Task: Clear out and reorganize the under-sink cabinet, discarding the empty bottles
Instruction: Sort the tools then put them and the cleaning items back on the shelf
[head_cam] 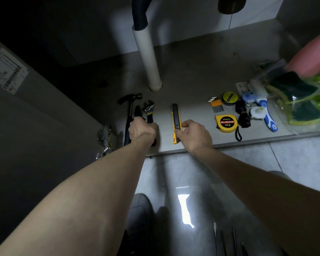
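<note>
On the cabinet floor (192, 74), the hammer (129, 109) lies farthest left. Just beside it, the left hand (141, 129) curls around the handles of the pliers (138, 112) and adjustable wrench (149, 109). Right of these, the right hand (194, 134) pinches the yellow utility knife (176, 117) near its lower end. Further right rests the tape measure (226, 123), well apart from both hands.

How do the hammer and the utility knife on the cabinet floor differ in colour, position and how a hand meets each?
The hammer is black; the utility knife is yellow and black. The hammer lies far left, beside the wrench; the knife lies alone, mid-floor. The left hand covers the hammer's handle area; the right hand pinches the knife's near end. Both lie flat, pointing toward the back.
</note>
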Motion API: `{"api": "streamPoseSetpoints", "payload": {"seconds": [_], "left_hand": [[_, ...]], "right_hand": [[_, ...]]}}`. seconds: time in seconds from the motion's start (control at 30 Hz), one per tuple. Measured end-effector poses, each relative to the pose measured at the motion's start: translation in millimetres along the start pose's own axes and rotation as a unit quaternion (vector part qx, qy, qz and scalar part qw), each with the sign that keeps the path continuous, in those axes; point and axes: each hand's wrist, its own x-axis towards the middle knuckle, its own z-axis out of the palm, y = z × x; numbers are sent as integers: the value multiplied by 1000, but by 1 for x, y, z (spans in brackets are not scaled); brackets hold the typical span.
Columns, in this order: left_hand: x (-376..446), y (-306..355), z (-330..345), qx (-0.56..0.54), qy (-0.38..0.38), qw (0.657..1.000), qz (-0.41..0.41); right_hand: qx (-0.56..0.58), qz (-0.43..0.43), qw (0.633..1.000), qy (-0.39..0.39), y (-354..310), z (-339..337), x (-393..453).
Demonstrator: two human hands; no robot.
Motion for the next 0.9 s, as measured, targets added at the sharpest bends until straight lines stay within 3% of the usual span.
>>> {"api": "streamPoseSetpoints", "payload": {"seconds": [0.2,0.47,0.7,0.9], "left_hand": [[-2,-10,1,17,2,999,40],[-35,-61,-18,40,84,990,105],[-75,-76,-21,55,55,991,111],[-140,-94,-6,14,-38,997,69]], "right_hand": [[-9,-2,1000,-4,-5,9,2],[-19,-20,999,-34,-29,30,2],[-3,-16,999,-39,-32,20,-16],[43,-15,998,-38,50,-23,-111]]}}
